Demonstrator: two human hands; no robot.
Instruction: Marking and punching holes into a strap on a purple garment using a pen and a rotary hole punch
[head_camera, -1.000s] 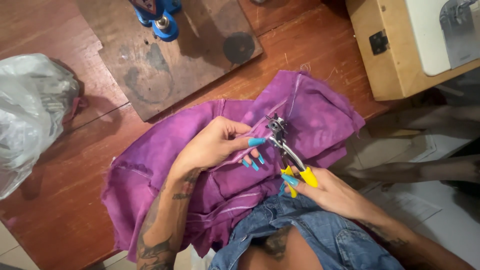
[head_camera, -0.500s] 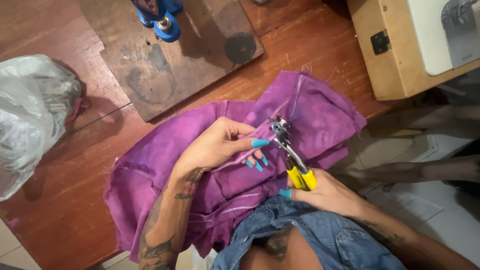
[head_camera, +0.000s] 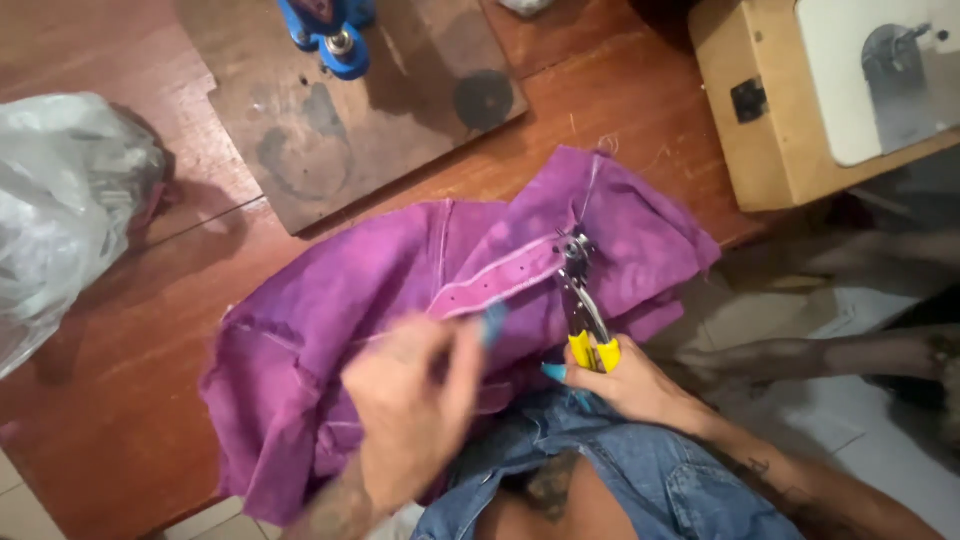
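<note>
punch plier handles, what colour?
Yellow. The plier handles show in the head view, squeezed together in the right hand over the purple garment.

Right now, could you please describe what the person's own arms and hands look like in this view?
Both forearms are bare, with no sleeves, and carry dark tattoos. The left hand is motion-blurred; one long turquoise nail shows at a fingertip. The right hand also has long turquoise nails on its fingers. No rings, watch or bracelets are visible. Tattoo designs are too blurred to make out.

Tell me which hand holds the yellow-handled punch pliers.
The right hand grips the yellow-handled punch pliers against the purple fabric; the blurred left hand holds no tool.
</note>
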